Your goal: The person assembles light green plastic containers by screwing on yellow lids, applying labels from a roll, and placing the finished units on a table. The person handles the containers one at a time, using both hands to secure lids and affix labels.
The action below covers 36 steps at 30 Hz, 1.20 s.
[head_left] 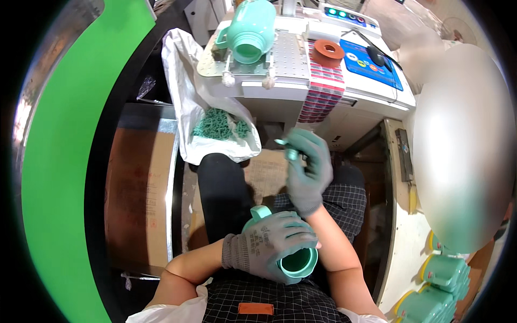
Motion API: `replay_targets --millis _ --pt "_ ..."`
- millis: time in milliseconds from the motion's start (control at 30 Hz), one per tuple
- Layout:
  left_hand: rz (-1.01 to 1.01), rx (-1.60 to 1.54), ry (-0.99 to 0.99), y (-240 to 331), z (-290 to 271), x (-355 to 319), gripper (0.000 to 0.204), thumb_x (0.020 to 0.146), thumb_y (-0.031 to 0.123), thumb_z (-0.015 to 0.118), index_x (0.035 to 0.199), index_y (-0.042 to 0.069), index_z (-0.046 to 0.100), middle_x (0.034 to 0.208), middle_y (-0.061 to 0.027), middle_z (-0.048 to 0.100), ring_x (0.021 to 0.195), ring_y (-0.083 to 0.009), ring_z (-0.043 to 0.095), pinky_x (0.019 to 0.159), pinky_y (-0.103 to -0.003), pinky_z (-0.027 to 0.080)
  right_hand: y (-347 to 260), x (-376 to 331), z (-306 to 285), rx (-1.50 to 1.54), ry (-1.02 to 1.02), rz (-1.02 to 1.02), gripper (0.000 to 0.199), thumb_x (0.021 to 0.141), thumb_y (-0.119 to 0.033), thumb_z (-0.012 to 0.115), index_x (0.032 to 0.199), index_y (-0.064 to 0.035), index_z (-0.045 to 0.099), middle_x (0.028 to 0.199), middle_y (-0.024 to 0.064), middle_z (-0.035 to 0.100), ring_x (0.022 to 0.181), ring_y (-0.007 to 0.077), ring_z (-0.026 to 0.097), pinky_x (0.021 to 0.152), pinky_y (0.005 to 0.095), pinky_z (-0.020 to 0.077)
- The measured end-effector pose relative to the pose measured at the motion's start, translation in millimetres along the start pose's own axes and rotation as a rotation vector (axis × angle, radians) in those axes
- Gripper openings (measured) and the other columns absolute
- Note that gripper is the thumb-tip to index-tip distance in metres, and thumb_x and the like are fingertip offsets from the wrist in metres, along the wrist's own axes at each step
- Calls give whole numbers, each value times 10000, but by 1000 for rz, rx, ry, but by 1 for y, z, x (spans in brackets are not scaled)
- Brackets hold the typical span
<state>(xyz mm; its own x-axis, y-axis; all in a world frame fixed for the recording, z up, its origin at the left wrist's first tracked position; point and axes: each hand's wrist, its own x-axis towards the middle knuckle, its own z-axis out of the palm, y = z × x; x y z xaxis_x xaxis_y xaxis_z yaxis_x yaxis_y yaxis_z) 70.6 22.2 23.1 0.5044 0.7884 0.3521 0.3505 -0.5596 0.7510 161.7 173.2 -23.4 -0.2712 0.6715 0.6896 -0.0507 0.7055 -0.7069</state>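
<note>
My left hand, in a grey and green work glove, is wrapped round a mint-green plastic jug lying sideways in my lap. The jug's open mouth points to the lower right, and its handle sticks up past the glove. Above and to the right of it, my right hand, gloved alike, is raised over my knee with curled fingers, slightly blurred. A small green piece shows at its fingertips; its kind is too small to tell. In front of my left knee stands a white woven sack holding green plastic scraps.
Another mint-green jug lies on the white machine bench ahead. Beside it are a brown tape roll, a printed label strip and a blue control panel. Several green jugs are stacked lower right. A cardboard box sits left.
</note>
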Motion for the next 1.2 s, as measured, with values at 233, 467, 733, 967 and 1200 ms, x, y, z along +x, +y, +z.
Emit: replay_targets --millis 233,467,733,967,1200 --pt "-113 32 28 25 -14 -20 736 633 316 988 1260 91 676 1216 -141 721 1154 -369 677 1077 -510 497 87 9 136 107 -267 -208 565 976 -73 517 1540 -103 531 1562 170 521 1499 316 435 1279 412 290" --pt "-104 105 -94 6 -11 6 779 570 257 1019 1214 58 630 1205 -163 702 1122 -368 680 971 -500 543 42 -11 -38 8 -293 320 247 967 -285 739 1109 -85 764 1236 106 719 1194 300 658 1081 441 482" --pt "-217 -274 28 -21 -41 9 747 613 160 991 1275 101 649 1178 -154 721 1044 -290 721 899 -430 586 5 -20 -303 -811 315 238 127 930 -110 699 1011 -24 747 1083 129 762 821 275 731 770 371 591" --pt "-261 -165 -6 -40 16 37 735 675 342 995 1282 73 678 1136 -116 746 1015 -280 738 913 -401 588 61 22 -468 -1849 61 523 247 1002 -273 606 1126 -119 755 1213 83 731 1119 309 702 922 461 563" --pt "-320 101 211 -56 17 29 1066 608 369 948 1495 23 469 1133 -130 614 1021 -298 650 898 -442 540 -5 -1 -337 -1069 122 444 251 960 -370 737 1082 -153 768 985 119 785 896 312 769 805 421 599"
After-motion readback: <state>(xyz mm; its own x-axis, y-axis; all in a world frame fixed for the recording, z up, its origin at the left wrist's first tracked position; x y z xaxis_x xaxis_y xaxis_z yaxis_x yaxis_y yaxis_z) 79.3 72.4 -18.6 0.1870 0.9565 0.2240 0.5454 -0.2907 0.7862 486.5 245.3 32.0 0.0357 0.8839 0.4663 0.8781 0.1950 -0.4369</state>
